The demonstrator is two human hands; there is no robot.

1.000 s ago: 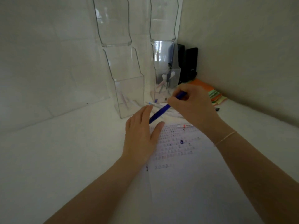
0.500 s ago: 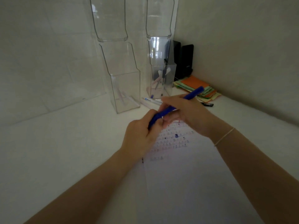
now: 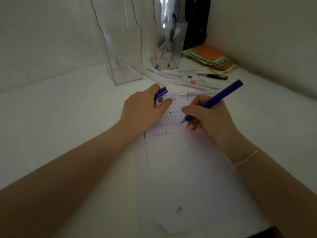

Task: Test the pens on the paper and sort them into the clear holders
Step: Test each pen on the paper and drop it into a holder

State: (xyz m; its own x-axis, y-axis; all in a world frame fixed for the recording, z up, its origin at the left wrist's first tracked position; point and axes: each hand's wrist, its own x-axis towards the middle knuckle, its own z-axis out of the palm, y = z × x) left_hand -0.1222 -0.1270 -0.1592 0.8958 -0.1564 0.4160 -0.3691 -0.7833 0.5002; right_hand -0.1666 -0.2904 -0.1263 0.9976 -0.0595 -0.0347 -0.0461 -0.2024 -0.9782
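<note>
White paper lies lengthwise on a pale desk, rows of small test marks filling its far end. The right hand grips an uncapped blue pen in a writing hold, fingers curled round the barrel, the tip at the paper among the marks. The left hand rests on the sheet's left edge, its fingers curled round the blue cap. Just beyond the sheet, a loose scatter of white pens lies on the desk, a black pen among them. Behind these stand two clear holders: the left holder with faint pens inside, the right holder with several pens leaning upright. To the right, a stack of coloured paper sits near the wall, with a dark object in the corner.
</note>
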